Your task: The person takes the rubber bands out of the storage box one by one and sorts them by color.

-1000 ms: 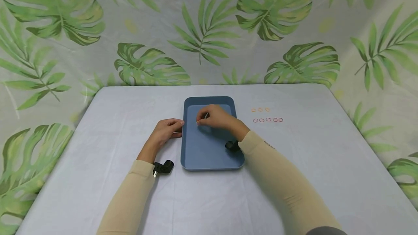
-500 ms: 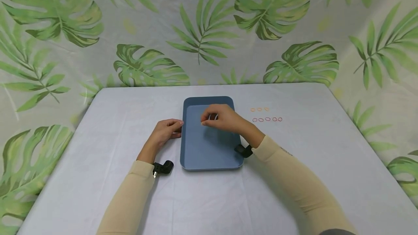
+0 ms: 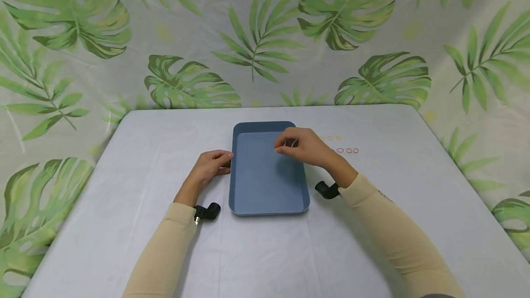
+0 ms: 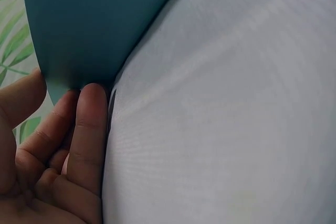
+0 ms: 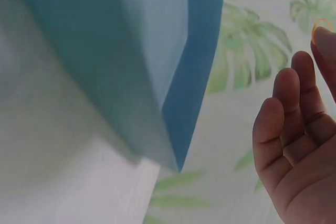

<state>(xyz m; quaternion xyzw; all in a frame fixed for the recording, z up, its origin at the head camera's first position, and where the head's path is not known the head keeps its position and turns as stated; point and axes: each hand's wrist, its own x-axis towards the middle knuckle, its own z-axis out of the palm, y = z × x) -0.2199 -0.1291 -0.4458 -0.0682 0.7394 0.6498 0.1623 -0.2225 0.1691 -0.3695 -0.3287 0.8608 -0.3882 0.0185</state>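
In the head view my right hand (image 3: 306,147) hovers above the right side of a blue tray (image 3: 269,187). Its thumb and forefinger pinch a thin orange rubber band (image 5: 315,24), seen as a loop at the fingertips in the right wrist view; the other fingers stand loosely bent. My left hand (image 3: 209,167) rests on the table against the tray's left side. In the left wrist view its thumb is at the rim and the fingertips touch the outer wall low down, close to the cloth.
Right of the tray lies a row of orange rubber bands (image 3: 338,138), and nearer me a row of red rubber bands (image 3: 349,151); my right hand partly hides both. A white cloth (image 3: 165,132) covers the table, with a leaf-print curtain (image 3: 265,36) behind.
My right hand has moved rightward from the tray's upper left, carrying the orange rubber band toward the right rim and partly covering the rows. The left hand and tray have stayed put.
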